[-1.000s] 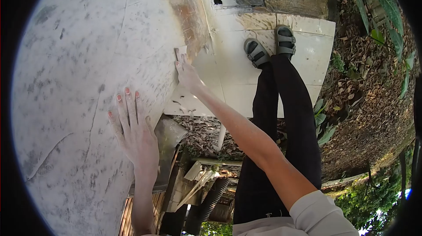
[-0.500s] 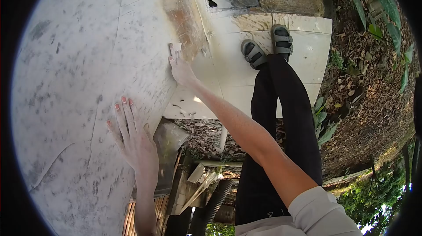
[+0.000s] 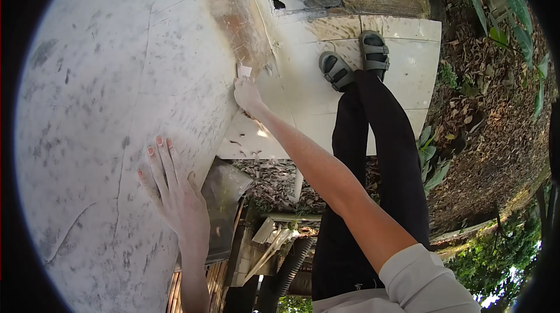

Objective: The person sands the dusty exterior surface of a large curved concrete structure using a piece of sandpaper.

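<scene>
You had your right hand [image 3: 248, 95] closed round a small pale flat piece [image 3: 245, 71], which stuck out past your fingertips; it was too small to tell exactly what it was. The piece was at the lower end of a brown patch [image 3: 236, 33] on the white wall [image 3: 87, 109], near the edge where the wall met the tiled floor [image 3: 326, 132]. Whether it touched the wall could not be told.

Your left hand [image 3: 182, 199] was wide, with its fingers spread and nothing visible in it. It lay flat against the wall near that same edge, well apart from your right hand, with a pale, dusty-looking back. A long crack [image 3: 120, 184] ran down the wall just beside it, and dark smudges dotted the surface.

Your grey sandals [image 3: 333, 77] stood on the tiled floor toward its far edge, below black trousers [image 3: 391, 155]. Dry leaves [image 3: 461, 167] covered the ground past the floor's right edge.
</scene>
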The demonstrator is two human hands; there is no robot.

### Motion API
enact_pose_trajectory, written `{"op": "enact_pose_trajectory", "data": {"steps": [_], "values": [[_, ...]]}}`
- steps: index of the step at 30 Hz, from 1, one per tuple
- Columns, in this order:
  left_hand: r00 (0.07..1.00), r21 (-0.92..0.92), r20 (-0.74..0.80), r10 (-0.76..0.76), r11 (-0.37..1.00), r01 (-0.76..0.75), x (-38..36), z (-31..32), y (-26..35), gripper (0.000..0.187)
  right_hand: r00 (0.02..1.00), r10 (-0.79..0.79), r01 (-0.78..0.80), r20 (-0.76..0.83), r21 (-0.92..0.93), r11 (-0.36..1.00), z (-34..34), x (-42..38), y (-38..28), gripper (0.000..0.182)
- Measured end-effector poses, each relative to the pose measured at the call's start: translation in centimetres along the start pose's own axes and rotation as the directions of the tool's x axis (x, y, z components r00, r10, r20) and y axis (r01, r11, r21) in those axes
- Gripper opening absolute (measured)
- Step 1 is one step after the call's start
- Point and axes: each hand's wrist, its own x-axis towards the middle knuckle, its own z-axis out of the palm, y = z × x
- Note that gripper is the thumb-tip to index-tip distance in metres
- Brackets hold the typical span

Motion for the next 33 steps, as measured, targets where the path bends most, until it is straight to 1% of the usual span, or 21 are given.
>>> {"op": "enact_pose_trajectory", "data": {"steps": [1,3,5,6,8,9,11,12,14,15,17,19,20,22,23,24,26,27,29,31,33], "values": [[1.0,-0.017,0.001,-0.002,1.0,0.002,-0.1,-0.1,0.0,0.074,0.998,0.05,-0.049,0.036,-0.034,0.998,0.5,-1.1,-0.2,0.055],[1.0,-0.04,-0.012,-0.009,0.999,0.008,0.3,-0.1,0.1,0.075,0.984,-0.173,0.173,-0.038,0.005,0.985,2.4,-7.4,0.2,0.051],[1.0,-0.028,-0.016,-0.008,1.0,0.007,0.1,0.0,0.1,0.075,0.976,-0.122,0.111,0.179,0.07,0.991,1.6,-13.2,-2.0,0.056],[1.0,-0.029,-0.014,-0.006,1.0,0.005,0.2,0.0,0.2,0.075,0.977,-0.119,0.108,0.178,0.069,0.992,1.6,-13.0,-1.9,0.056],[1.0,-0.013,-0.006,-0.015,1.0,0.015,0.2,0.0,0.2,0.075,0.987,-0.145,0.139,0.075,0.088,0.986,1.8,-11.6,-1.9,0.053],[1.0,-0.009,-0.004,-0.018,1.0,0.018,0.2,0.0,0.2,0.075,0.977,-0.213,0.213,0.006,-0.043,0.976,1.6,-9.4,-1.1,0.047],[0.999,0.039,0.025,-0.023,0.999,0.022,0.2,0.0,0.2,0.073,0.991,0.037,-0.029,0.132,-0.066,0.997,-1.6,-3.2,-0.6,0.043],[1.0,0.041,0.019,-0.023,0.999,0.022,0.3,-0.1,0.3,0.073,0.991,0.032,-0.024,0.129,-0.063,0.998,-1.9,-1.1,0.1,0.043],[0.999,0.078,0.044,-0.032,0.997,0.029,0.2,-0.1,0.3,0.072,0.973,0.149,-0.142,0.174,-0.05,0.989,-1.7,1.4,2.0,0.043],[0.998,0.086,0.056,-0.024,0.996,0.019,0.0,0.0,0.1,0.072,0.982,0.015,0.015,0.189,-0.156,0.988,-0.4,-1.2,1.8,0.047],[0.998,0.072,0.043,-0.036,0.997,0.033,0.3,0.0,0.4,0.072,0.991,-0.018,0.013,0.131,0.036,0.999,-0.2,-7.8,-1.7,0.052],[0.999,0.075,0.041,-0.03,0.997,0.027,0.3,0.1,0.4,0.072,0.988,-0.082,0.064,0.132,0.14,0.988,0.5,-12.0,-3.2,0.056],[0.999,0.085,0.036,-0.029,0.996,0.025,0.3,0.1,0.3,0.072,0.988,-0.082,0.063,0.13,0.139,0.988,0.7,-11.5,-3.0,0.056],[0.999,0.049,0.035,-0.037,0.998,0.036,0.4,-0.1,0.4,0.073,0.984,-0.174,0.177,-0.04,0.096,0.98,1.3,-8.9,-1.9,0.054],[0.998,0.014,0.035,-0.043,0.999,0.042,0.4,-0.2,0.4,0.075,0.997,0.001,-0.009,0.072,0.104,0.994,-0.5,-6.6,-2.2,0.054],[0.999,0.02,0.03,-0.042,0.999,0.041,0.4,-0.2,0.4,0.075,0.969,0.173,-0.192,0.178,0.094,0.977,-2.7,-3.7,-2.7,0.054],[0.999,0.01,0.024,-0.045,0.999,0.045,0.5,0.1,0.4,0.075,0.986,0.102,-0.104,0.129,0.008,0.995,-2.0,1.9,1.0,0.053],[0.999,0.015,0.017,-0.045,0.999,0.045,0.7,0.1,0.5,0.075,0.987,0.096,-0.098,0.127,0.014,0.995,-0.9,2.3,1.8,0.053],[0.998,0.018,0.034,-0.05,0.999,0.049,0.6,-0.1,0.7,0.076,0.992,0.012,-0.012,-0.126,0.004,1.0,2.1,0.5,3.0,0.053],[0.998,0.031,0.037,-0.053,0.998,0.051,0.6,0.0,0.6,0.077,0.992,-0.02,-0.003,0.125,0.182,0.983,-0.6,-7.1,-1.6,0.055],[0.998,0.037,0.041,-0.052,0.998,0.05,0.7,-0.1,0.8,0.077,0.965,-0.204,0.175,0.165,0.178,0.968,-0.6,-12.2,-2.7,0.053]]}}
